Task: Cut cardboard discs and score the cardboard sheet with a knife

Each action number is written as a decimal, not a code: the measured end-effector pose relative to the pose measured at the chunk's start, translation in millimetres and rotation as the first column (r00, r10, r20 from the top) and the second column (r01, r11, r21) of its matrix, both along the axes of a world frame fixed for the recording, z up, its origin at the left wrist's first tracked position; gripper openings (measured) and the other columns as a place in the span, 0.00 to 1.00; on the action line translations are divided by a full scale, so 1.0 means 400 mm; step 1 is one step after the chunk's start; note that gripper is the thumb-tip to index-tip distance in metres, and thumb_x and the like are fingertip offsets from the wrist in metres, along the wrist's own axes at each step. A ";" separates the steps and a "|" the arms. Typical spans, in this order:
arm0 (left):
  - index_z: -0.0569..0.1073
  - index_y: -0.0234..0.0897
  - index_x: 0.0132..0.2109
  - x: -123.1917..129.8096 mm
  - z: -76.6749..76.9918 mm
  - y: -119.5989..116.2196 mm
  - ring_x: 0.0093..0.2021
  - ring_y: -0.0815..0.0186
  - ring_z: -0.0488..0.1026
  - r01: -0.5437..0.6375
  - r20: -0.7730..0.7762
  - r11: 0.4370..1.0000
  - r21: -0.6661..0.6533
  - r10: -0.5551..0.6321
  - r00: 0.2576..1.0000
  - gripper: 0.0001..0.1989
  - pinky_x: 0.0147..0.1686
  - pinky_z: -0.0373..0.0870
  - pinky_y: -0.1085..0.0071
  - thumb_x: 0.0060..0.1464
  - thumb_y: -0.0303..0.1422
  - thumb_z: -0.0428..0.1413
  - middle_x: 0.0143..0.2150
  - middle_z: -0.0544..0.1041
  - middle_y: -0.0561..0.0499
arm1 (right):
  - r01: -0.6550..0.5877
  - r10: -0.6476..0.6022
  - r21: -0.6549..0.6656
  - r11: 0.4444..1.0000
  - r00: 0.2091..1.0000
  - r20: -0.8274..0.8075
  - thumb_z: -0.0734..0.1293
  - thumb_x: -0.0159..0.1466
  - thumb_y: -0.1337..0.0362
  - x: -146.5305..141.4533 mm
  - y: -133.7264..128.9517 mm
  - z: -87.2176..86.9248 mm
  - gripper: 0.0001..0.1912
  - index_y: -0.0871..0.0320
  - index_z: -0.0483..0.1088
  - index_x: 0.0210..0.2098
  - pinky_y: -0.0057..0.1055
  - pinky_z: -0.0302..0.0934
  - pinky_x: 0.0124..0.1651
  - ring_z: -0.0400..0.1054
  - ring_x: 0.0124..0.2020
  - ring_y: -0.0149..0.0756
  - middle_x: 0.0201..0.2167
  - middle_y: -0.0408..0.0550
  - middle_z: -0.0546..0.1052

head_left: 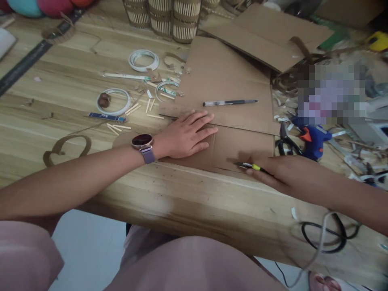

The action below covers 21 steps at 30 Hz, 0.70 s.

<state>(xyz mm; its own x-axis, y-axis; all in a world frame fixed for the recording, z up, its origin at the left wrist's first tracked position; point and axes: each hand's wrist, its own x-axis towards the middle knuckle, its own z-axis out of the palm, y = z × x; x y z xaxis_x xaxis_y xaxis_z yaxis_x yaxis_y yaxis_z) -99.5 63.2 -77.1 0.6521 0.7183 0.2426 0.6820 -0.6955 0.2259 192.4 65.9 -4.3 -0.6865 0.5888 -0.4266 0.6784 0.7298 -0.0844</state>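
Note:
My left hand [192, 135] lies flat with fingers spread, pressing on a strip of brown cardboard [226, 143] along the near side of the table. A watch [142, 141] is on that wrist. In my right hand [273, 171] is a utility knife [256, 167] with a yellow and black handle, its blade pointing left over the cardboard strip. Whether the tip touches the cardboard I cannot tell. Behind the strip lies a larger cardboard sheet [230, 81] with a black pen [230, 102] resting on it.
Tape rolls [143, 60] and several short wooden sticks [133, 109] lie left of the cardboard. A blue glue gun [315, 141] and black-handled pliers [286, 141] stand close beyond my right hand. Cables [324, 238] coil at the front right. Woven stick containers [163, 18] stand behind.

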 end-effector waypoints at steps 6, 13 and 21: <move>0.69 0.37 0.67 -0.005 -0.006 0.010 0.73 0.50 0.57 -0.010 0.055 1.000 -0.016 0.011 0.998 0.23 0.71 0.53 0.44 0.71 0.39 0.45 0.72 0.64 0.37 | -0.044 0.047 -0.015 0.999 0.978 0.206 0.58 0.75 0.58 -0.170 -0.045 0.030 0.13 0.56 0.72 0.47 0.32 0.48 0.26 0.77 0.34 0.45 0.34 0.51 0.83; 0.70 0.34 0.66 -0.010 -0.018 0.023 0.74 0.52 0.56 0.014 0.080 0.999 -0.038 -0.011 0.997 0.24 0.72 0.52 0.49 0.72 0.39 0.42 0.73 0.63 0.38 | -0.146 0.132 0.089 0.985 0.981 0.145 0.57 0.75 0.60 -0.287 -0.059 -0.002 0.14 0.58 0.73 0.47 0.33 0.46 0.26 0.76 0.29 0.43 0.30 0.52 0.82; 0.70 0.34 0.66 -0.005 -0.020 0.028 0.74 0.51 0.56 0.016 0.090 0.999 -0.045 -0.012 0.996 0.22 0.72 0.52 0.49 0.72 0.36 0.44 0.73 0.63 0.38 | -0.192 0.166 0.109 0.975 0.963 0.210 0.58 0.73 0.66 -0.321 -0.064 -0.003 0.13 0.59 0.73 0.46 0.33 0.48 0.25 0.75 0.27 0.42 0.28 0.51 0.81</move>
